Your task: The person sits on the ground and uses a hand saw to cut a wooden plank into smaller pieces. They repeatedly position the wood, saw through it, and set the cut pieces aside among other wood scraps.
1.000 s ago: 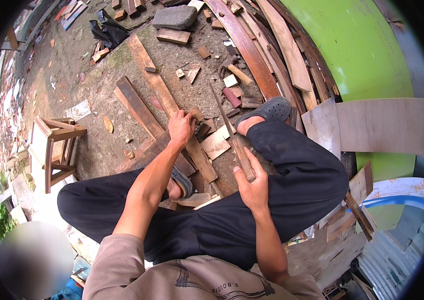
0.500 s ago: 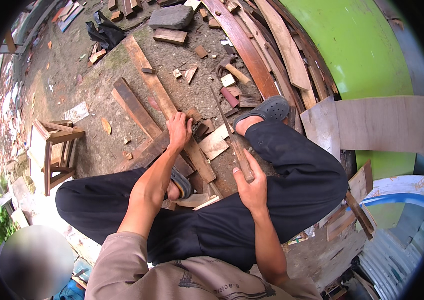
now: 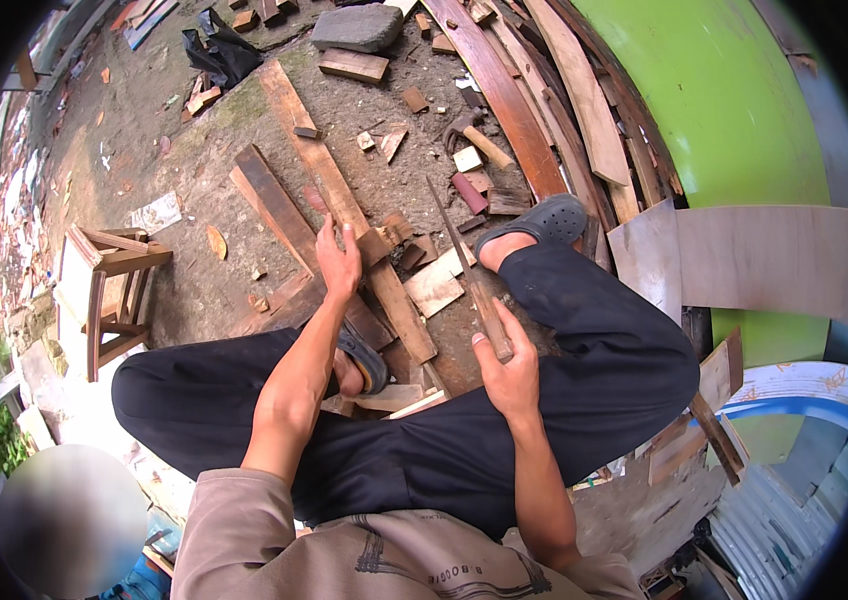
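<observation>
My right hand (image 3: 510, 372) is wrapped around the wooden handle of a tool with a long, narrow, tapering dark blade (image 3: 452, 228). The blade points away from me, and I cannot tell its exact kind. Just left of a long wooden plank (image 3: 339, 190), my left hand (image 3: 341, 265) has its fingers apart and holds nothing. Close to its fingertips, a small brown wood block (image 3: 374, 246) lies across the plank. A shorter, darker plank (image 3: 279, 210) lies to the left, partly behind my left hand. The near end of the long plank reaches down between my legs.
A hammer (image 3: 484, 143) lies beyond the blade among wood offcuts (image 3: 437, 283). At the left stands a small wooden stool-like frame (image 3: 109, 290). A grey stone (image 3: 357, 28) and black plastic bag (image 3: 221, 50) are farther off. Boards (image 3: 584, 100) are stacked along the green panel (image 3: 704, 100).
My left hand has come off the wood on the long plank and shifted slightly left, its fingers now spread, uncovering the small block. My right hand keeps the tool in nearly the same place.
</observation>
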### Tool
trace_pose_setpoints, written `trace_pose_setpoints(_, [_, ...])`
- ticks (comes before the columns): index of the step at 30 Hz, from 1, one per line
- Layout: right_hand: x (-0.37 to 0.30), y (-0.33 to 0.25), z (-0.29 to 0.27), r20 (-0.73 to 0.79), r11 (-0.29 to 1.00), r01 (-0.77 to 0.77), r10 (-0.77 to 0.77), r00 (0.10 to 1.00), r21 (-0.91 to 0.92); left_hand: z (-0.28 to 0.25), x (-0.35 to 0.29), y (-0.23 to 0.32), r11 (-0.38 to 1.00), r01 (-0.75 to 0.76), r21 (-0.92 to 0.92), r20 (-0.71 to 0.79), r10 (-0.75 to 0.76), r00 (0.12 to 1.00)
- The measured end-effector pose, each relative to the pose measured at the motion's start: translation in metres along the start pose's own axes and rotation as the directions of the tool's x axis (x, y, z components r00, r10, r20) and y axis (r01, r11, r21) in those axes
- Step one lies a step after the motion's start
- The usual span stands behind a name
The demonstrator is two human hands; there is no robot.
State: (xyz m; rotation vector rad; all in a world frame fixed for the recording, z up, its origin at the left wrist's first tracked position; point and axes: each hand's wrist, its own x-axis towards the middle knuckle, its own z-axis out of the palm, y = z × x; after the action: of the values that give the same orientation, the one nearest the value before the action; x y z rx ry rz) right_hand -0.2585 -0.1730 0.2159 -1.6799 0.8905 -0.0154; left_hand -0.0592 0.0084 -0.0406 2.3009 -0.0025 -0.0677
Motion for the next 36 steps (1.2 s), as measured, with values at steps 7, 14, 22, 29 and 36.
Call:
trace_pose_setpoints(7, [-0.007,-0.006,-0.001,0.082,0.982,0.137,-0.128,0.988,-0.128,-0.033,-0.029,0.02,0.861,-0.327,0.388,0.4,0.162,0.902])
trace_pose_setpoints(14, [-0.025,-0.006,0.004,0.24,0.911,0.257,-0.184,0.953,-0.321,-0.052,0.001,-0.005,0.852,-0.473,0.225,0.425,0.351,0.834])
trace_pose_setpoints(22, [-0.041,-0.046,0.027,0.319,0.858,0.248,-0.105,0.942,-0.45,-0.048,-0.003,-0.007,0.832,-0.484,0.271,0.428,0.347,0.835])
trace_pose_setpoints(29, [-0.039,-0.068,0.042,0.379,0.775,0.279,-0.055,0.924,-0.567,-0.045,-0.002,-0.017,0.809,-0.523,0.266,0.398,0.402,0.824])
trace_pose_setpoints(36, [-0.017,-0.087,0.06,0.414,0.745,0.223,0.079,0.907,-0.629,-0.047,-0.004,-0.018,0.788,-0.551,0.274,0.383,0.436,0.814])
